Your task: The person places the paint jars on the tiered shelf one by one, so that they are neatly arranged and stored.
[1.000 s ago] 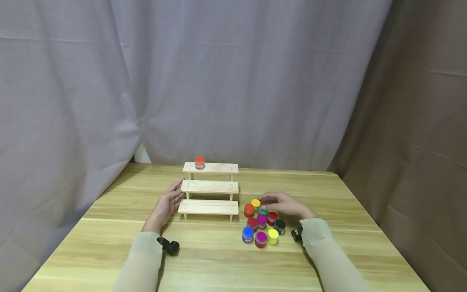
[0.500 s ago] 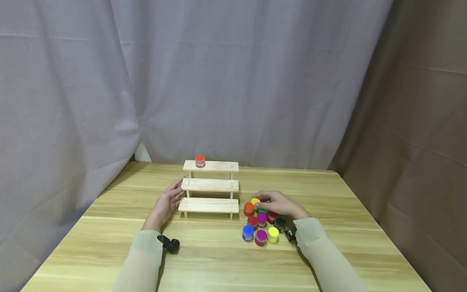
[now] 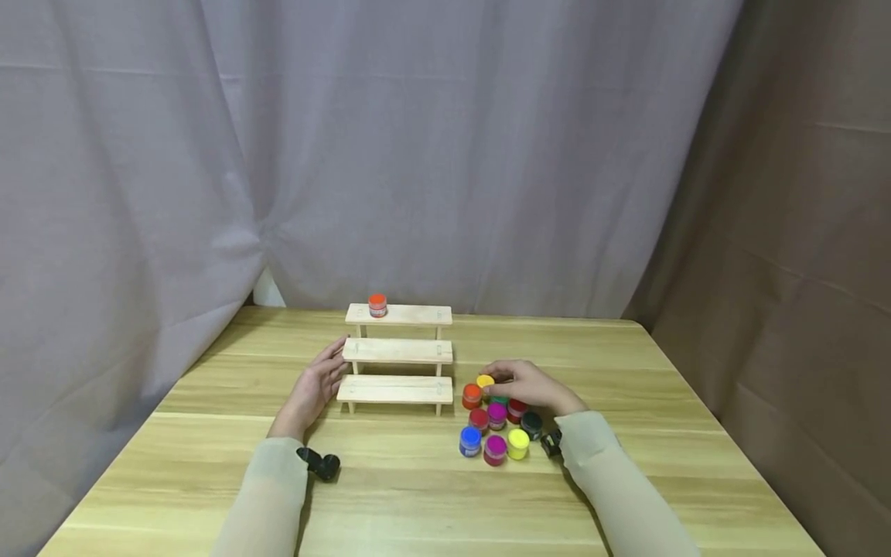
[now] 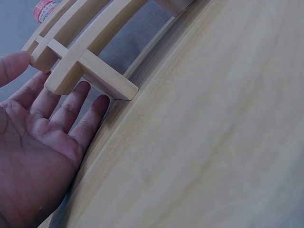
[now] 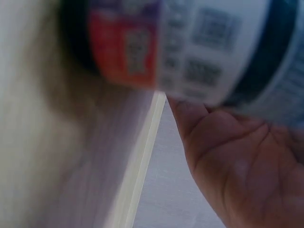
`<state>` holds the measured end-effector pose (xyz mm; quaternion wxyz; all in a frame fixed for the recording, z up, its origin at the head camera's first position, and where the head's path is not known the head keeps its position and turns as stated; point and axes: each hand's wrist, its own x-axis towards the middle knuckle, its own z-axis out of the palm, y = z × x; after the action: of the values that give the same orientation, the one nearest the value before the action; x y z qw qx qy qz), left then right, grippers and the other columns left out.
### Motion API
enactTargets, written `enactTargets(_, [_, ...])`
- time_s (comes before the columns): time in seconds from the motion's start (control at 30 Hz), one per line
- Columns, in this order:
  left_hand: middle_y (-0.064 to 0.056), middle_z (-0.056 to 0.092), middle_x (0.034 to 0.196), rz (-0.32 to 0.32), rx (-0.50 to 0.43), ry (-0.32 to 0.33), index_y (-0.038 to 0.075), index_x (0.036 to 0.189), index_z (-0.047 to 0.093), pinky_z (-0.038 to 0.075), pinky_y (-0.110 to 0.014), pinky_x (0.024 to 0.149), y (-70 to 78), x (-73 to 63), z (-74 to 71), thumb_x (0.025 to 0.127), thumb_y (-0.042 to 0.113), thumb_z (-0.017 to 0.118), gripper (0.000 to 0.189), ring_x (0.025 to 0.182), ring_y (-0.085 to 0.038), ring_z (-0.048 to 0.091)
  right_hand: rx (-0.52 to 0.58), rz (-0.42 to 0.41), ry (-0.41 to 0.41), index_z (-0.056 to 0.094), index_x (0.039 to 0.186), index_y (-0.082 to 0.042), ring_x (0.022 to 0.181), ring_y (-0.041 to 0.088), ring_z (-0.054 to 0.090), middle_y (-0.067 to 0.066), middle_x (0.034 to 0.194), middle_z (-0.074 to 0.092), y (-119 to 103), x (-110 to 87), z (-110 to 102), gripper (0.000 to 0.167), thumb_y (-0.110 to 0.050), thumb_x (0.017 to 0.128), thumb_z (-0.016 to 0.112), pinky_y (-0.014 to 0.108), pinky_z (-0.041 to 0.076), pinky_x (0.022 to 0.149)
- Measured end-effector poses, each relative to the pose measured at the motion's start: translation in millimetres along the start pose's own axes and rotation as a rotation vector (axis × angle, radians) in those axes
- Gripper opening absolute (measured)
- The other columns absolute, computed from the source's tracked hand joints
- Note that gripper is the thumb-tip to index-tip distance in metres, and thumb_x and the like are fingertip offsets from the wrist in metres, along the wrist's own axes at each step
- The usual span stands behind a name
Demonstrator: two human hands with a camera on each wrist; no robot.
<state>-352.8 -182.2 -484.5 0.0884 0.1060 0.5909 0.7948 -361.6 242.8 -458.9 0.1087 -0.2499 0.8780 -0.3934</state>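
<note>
A three-step wooden display stand [image 3: 400, 351] stands on the table, one orange-red paint jar [image 3: 377, 306] on its top step. My left hand [image 3: 311, 393] lies at the stand's left side, fingers extended by the step ends; in the left wrist view the palm [image 4: 38, 156] faces up beside the legs. To the right of the stand, my right hand [image 3: 532, 385] reaches over a cluster of jars, its thumb and fingers around an orange-yellow paint jar [image 3: 485, 381]. Partly under that hand is a green jar [image 3: 499, 400]. A black-rimmed jar [image 5: 190, 47] hides the fingers in the right wrist view.
Close around the right hand stand an orange-red jar [image 3: 472, 396], a dark red jar [image 3: 517, 410], a black jar [image 3: 531, 425], a blue jar [image 3: 469, 442], a yellow jar [image 3: 518, 444] and several others. Grey curtains [image 3: 445, 155] hang behind the table.
My right hand has moved left and its thumb and fingers have come around the orange-yellow jar. The left hand stays beside the stand.
</note>
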Motion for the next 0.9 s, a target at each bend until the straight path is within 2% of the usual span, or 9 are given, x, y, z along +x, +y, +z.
enactTargets(0.23, [-0.013, 0.015, 0.167, 0.000, 0.006, 0.001, 0.013, 0.163, 0.015, 0.017, -0.049, 0.121, 1.8, 2.1, 0.4, 0.106, 0.016, 0.036, 0.060, 0.151, -0.033, 0.019, 0.052, 0.035, 0.006, 0.067, 0.125, -0.008, 0.105, 0.022, 0.063, 0.004, 0.114, 0.070, -4.2, 3.6, -0.4, 0.039, -0.027, 0.092, 0.073, 0.045, 0.051, 0.096])
enactTargets(0.37, [-0.013, 0.014, 0.167, -0.008, -0.009, 0.000, 0.012, 0.163, 0.014, 0.016, -0.049, 0.121, -0.3, 1.5, -0.7, 0.106, 0.016, 0.036, 0.061, 0.151, -0.033, 0.019, 0.045, 0.044, -0.003, 0.068, 0.122, -0.010, 0.100, 0.019, 0.064, 0.001, 0.109, 0.071, -3.9, 2.9, 2.0, 0.036, -0.029, 0.092, 0.074, 0.040, 0.052, 0.092])
enactTargets(0.57, [-0.014, 0.014, 0.167, -0.013, -0.018, -0.001, 0.012, 0.163, 0.013, 0.016, -0.049, 0.121, -4.0, -1.5, -2.4, 0.106, 0.016, 0.036, 0.061, 0.151, -0.032, 0.018, 0.058, 0.033, -0.008, 0.068, 0.120, -0.008, 0.096, 0.019, 0.065, 0.002, 0.105, 0.071, -2.9, 2.5, 6.7, 0.034, -0.024, 0.091, 0.074, 0.037, 0.054, 0.088])
enactTargets(0.9, [-0.012, 0.013, 0.167, -0.001, 0.008, -0.011, 0.012, 0.163, 0.013, 0.016, -0.049, 0.121, -0.9, 2.1, -2.0, 0.107, 0.017, 0.035, 0.060, 0.151, -0.032, 0.017, -0.001, 0.026, 0.014, 0.070, 0.116, -0.012, 0.096, 0.018, 0.064, 0.000, 0.104, 0.071, -1.8, 7.5, 4.7, 0.030, -0.024, 0.089, 0.074, 0.038, 0.052, 0.091])
